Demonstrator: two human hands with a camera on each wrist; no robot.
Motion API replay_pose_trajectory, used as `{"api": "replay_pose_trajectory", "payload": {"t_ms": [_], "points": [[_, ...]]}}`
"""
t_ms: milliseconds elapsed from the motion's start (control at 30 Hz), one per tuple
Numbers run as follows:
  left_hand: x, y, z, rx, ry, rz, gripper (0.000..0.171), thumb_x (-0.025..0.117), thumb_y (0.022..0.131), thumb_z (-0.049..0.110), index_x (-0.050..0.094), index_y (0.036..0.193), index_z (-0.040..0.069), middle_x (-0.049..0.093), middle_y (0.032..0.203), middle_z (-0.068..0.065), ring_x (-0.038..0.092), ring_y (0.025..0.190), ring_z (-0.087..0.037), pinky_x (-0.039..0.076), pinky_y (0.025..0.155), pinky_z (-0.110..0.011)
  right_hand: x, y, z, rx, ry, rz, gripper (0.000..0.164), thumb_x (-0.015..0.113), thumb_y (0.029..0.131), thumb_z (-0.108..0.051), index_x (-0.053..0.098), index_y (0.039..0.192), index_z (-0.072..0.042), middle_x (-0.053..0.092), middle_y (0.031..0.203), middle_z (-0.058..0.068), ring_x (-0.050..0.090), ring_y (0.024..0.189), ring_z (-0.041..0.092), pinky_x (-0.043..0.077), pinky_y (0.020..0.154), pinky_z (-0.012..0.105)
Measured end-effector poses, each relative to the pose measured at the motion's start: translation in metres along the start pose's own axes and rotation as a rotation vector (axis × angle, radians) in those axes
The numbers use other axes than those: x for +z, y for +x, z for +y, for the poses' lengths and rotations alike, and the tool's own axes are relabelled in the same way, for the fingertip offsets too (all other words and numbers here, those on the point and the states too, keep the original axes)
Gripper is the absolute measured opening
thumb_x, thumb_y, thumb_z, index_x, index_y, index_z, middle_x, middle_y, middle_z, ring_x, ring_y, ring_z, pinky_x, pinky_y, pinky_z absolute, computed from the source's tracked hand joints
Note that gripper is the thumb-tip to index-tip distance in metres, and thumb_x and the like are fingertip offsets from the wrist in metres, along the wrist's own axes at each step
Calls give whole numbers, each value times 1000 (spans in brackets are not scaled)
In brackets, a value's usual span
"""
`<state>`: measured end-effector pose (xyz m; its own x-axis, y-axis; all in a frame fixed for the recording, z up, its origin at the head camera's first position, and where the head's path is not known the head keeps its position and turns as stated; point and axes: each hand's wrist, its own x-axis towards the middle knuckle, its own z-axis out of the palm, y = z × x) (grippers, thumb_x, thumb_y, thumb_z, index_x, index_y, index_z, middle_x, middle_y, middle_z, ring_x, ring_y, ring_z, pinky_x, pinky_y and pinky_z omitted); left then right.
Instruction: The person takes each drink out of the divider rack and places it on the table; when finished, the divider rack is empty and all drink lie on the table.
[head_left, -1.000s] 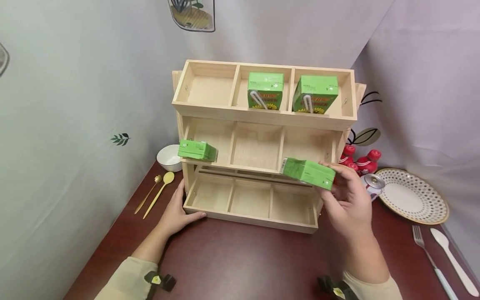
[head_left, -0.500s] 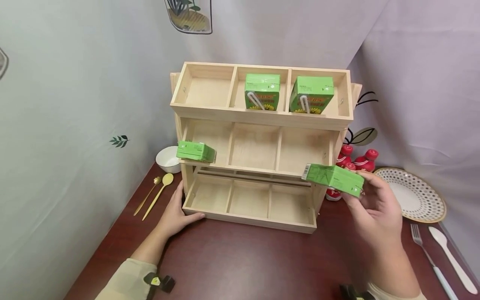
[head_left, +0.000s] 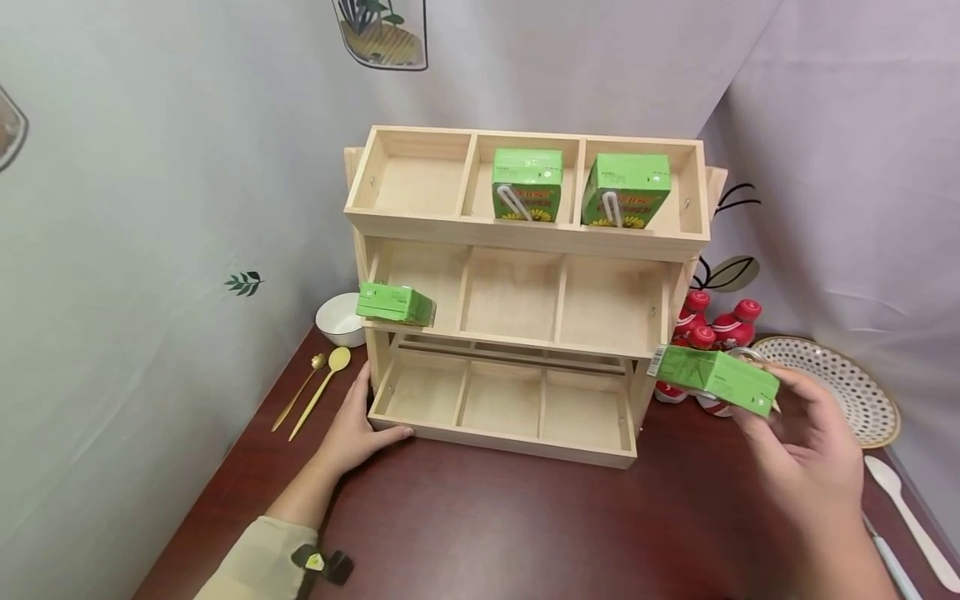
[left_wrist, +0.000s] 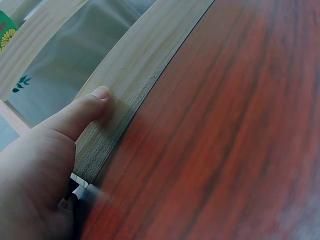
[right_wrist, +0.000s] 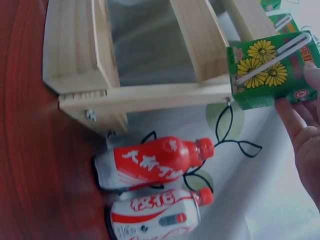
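In the head view my right hand [head_left: 817, 450] pinches a green drink carton [head_left: 716, 379] by one end, right of the wooden three-tier rack [head_left: 525, 233]. The right wrist view shows this carton [right_wrist: 270, 70] with yellow flowers and a white straw on its face. My left hand [head_left: 352, 433] grips the rack's lower left corner. Its thumb [left_wrist: 95, 102] lies along the front board in the left wrist view; the other fingers are hidden. Two cartons stand on the top tier, one in the middle section [head_left: 527, 183] and one in the right [head_left: 628, 190]. Another carton [head_left: 393, 303] lies in the middle tier's left section.
Red-capped bottles [head_left: 733, 323] and a drink can [right_wrist: 155, 215] stand beside the rack's right side. Behind the right hand is a dotted plate [head_left: 873, 400], with a white spoon [head_left: 907, 508] nearby. To the left are a white bowl [head_left: 341, 321] and a gold spoon [head_left: 337, 360].
My right hand has carried the carton rightward and slightly down, from in front of the rack's middle tier to beyond its right side. The left hand stays at the rack's corner.
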<state>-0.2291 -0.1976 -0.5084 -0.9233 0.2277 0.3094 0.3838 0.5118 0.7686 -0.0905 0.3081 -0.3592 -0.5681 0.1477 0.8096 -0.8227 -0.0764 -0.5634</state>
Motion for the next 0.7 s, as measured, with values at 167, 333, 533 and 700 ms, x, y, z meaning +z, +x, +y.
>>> {"api": "replay_pose_trajectory", "payload": {"t_ms": [167, 333, 533, 700], "points": [[1, -1, 1, 15, -7, 9, 129, 93, 57, 41, 9, 155, 35, 30, 151, -4, 35, 131, -23, 29, 103, -52, -13, -6, -2, 17, -17, 18, 52, 62, 73, 30, 37, 118, 32, 48, 124, 39, 54, 116, 35, 50, 86, 27], [-3, -3, 29, 32, -30, -2, 126, 94, 60, 27, 13, 156, 19, 32, 148, -14, 37, 130, -30, 29, 101, -55, -32, -11, -4, 58, -89, 15, 50, 61, 75, 30, 38, 119, 32, 50, 124, 36, 54, 117, 31, 49, 86, 25], [-9, -4, 35, 20, -12, -1, 125, 94, 61, 22, 12, 156, 18, 31, 148, -15, 37, 129, -32, 30, 101, -55, -51, -20, 15, 295, -325, 30, 55, 53, 73, 36, 42, 126, 24, 58, 123, 15, 57, 114, 17, 48, 84, 20], [-7, -4, 34, 34, -35, 4, 125, 94, 61, 23, 13, 156, 16, 32, 148, -16, 38, 129, -33, 30, 99, -57, -58, -27, 26, 380, -588, -67, 56, 59, 73, 33, 47, 126, 18, 64, 112, -8, 61, 100, 3, 50, 76, 15]]}}
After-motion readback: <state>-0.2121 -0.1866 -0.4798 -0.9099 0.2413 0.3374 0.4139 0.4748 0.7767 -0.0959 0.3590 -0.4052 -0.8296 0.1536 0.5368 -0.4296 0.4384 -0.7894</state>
